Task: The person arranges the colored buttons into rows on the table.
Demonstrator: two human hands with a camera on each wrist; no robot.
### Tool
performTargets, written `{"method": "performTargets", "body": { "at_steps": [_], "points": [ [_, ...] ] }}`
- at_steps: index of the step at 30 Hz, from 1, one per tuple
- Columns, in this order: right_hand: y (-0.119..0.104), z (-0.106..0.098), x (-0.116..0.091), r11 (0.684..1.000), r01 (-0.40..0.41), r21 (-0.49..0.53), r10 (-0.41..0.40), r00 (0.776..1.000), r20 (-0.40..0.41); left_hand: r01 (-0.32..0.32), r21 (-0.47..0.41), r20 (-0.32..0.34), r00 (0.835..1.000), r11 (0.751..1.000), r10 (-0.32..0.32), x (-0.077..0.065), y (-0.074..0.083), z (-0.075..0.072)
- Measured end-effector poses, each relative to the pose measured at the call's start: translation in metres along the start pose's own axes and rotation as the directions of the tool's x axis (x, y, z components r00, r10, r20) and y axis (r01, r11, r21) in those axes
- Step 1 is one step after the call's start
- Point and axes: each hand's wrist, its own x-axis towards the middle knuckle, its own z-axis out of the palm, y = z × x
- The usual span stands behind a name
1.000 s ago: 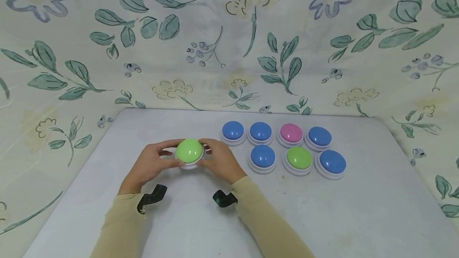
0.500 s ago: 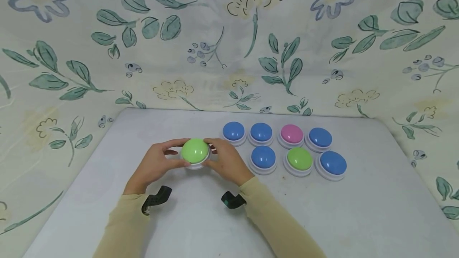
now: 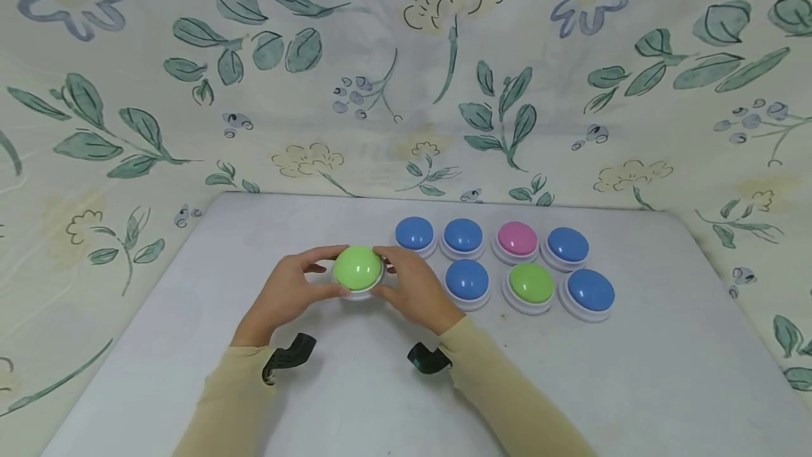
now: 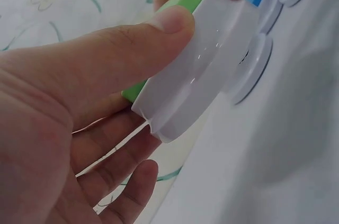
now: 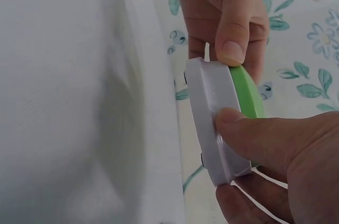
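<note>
Between my two hands, a green dome push button with a white base is held off the white table, left of the others. My left hand pinches its left side, thumb at the near edge and fingers behind. On its opposite side my right hand grips it the same way. In the left wrist view, the thumb presses the white base, which is turned side-on. The right wrist view shows both thumbs on the push button's rim and small dark feet underneath.
Right of my hands, two rows of similar buttons stand on the white table: several blue ones, a pink one and another green one. A floral cloth rises behind the table's far edge.
Both hands have carried the green push button steadily to the right, closer to the rows of buttons. Their grip on it looks the same, and the buttons on the table stay in place.
</note>
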Motion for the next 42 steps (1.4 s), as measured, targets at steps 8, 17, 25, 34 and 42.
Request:
{"method": "performTargets", "body": {
  "at_steps": [8,17,25,34,42],
  "points": [
    [0.005,-0.003,-0.006,1.0,0.01,-0.008,-0.01,1.0,-0.017,-0.026,-0.008,-0.016,1.0,1.0,0.026,0.002,0.002,0.009],
    [0.01,-0.008,-0.012,0.999,-0.006,-0.032,0.006,1.0,-0.027,-0.01,0.004,-0.031,0.999,1.0,0.011,0.004,0.006,0.021],
    [0.016,-0.011,-0.017,0.999,0.009,-0.041,-0.01,0.999,-0.037,-0.014,-0.006,-0.043,0.999,1.0,0.014,0.004,0.01,0.031],
    [0.019,-0.015,-0.02,0.999,0.009,-0.048,-0.011,0.999,-0.047,-0.043,-0.005,-0.063,0.997,0.999,0.043,0.004,0.015,0.039],
    [0.025,-0.019,-0.022,0.998,0.019,-0.067,-0.022,0.998,-0.054,-0.063,0.003,-0.072,0.995,0.998,0.063,0.005,0.017,0.046]
  ]
}}
